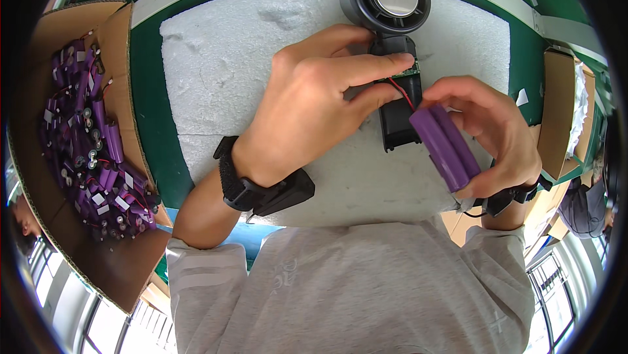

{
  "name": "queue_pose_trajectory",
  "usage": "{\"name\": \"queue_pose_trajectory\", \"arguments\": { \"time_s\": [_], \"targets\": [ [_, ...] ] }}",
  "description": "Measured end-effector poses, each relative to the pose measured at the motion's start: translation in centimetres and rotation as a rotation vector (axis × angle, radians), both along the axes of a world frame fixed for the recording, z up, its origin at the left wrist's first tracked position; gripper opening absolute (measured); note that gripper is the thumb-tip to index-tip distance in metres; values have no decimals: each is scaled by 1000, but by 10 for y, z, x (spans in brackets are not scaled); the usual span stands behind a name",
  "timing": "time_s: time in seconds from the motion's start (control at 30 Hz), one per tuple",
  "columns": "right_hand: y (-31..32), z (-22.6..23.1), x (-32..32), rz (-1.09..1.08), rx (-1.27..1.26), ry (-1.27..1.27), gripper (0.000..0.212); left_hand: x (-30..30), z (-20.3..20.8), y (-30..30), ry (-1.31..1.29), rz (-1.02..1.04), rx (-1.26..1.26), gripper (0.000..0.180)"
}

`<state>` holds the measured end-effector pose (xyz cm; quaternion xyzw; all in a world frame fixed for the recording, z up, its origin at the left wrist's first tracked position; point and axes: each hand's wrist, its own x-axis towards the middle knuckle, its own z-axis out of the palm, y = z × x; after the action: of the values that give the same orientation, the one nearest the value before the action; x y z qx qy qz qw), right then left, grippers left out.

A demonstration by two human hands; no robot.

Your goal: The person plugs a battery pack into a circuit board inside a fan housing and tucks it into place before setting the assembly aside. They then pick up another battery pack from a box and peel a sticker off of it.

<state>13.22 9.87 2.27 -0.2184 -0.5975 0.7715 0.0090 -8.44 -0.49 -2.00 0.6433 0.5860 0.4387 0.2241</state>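
Observation:
A black handheld fan (399, 128) lies on the white foam sheet, its round head with a silver centre pointing away from me. Its handle is uncovered, and a green circuit board shows inside. My left hand (314, 89) lies over the upper handle, fingers closed on it near the board. Thumb and forefinger are close to a red wire that runs to a purple battery pack (446, 148). That pack, two cells side by side, is held tilted in my right hand (494, 135), just right of the handle. My left fingers partly hide the board.
A cardboard box (121, 275) full of purple battery packs with wires stands at left. The foam sheet (222, 46) covers much of the green bench (173, 177). Another open box (556, 115) with white packing is at right. People are partly visible at both edges.

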Motion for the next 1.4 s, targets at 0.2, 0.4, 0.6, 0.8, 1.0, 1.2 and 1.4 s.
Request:
{"name": "queue_pose_trajectory", "arguments": {
  "time_s": [0.2,0.4,0.6,0.8,1.0,1.2,1.4],
  "targets": [
    [-18,1,-2,-59,330,15,73,0,3,-1,16,-18,5,37],
    [-29,-12,-15,5,846,121,71,0,6,-3,28,-48,-18,38],
    [-35,-10,-18,-8,987,90,68,-4,7,-2,67,-98,-5,41],
    [-32,-10,-17,-23,945,75,69,-6,4,-1,55,-114,20,42],
    [-33,-7,-19,-7,1003,18,70,-6,9,-2,43,-117,-23,41],
    [-39,-4,-16,-36,984,-18,64,-8,8,-1,51,-127,-8,41],
    [-40,-5,-16,-6,1103,-3,58,-8,7,-1,48,-132,-27,39]
  ]
}}
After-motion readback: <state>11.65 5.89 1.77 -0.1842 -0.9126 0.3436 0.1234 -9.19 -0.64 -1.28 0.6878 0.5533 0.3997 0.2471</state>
